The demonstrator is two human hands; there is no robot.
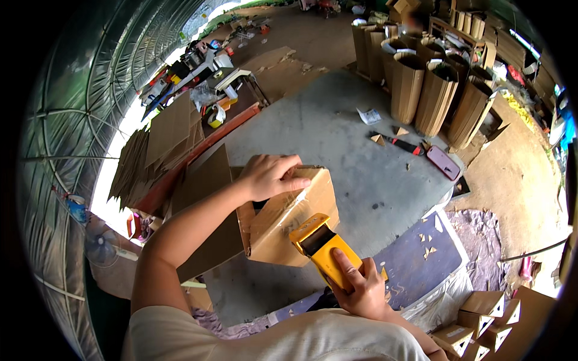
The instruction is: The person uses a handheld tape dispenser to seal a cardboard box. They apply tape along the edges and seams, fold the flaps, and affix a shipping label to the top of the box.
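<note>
In front of me is a brown cardboard box (pixel 291 225), tilted, with a strip of clear tape along its top edge. My left hand (pixel 274 177) holds it from above, thumb on the near panel and fingers over the far edge. A dark gap in the box shows under my wrist. My right hand (pixel 361 284) grips a yellow handheld tool (pixel 336 259), thumb along its body. The tool's head has a dark opening with a yellow piece across its end, close to the box's lower right side. Whether tool and box touch, I cannot tell.
A grey work surface (pixel 307 122) bears a pink-cased phone (pixel 443 162), a red-and-black knife (pixel 402 144) and cardboard scraps. Tall cardboard cylinders (pixel 406 88) stand beyond. Flat cardboard sheets (pixel 169 128) are stacked at left, near a fan (pixel 100 242). Small boxes (pixel 482 303) sit at lower right.
</note>
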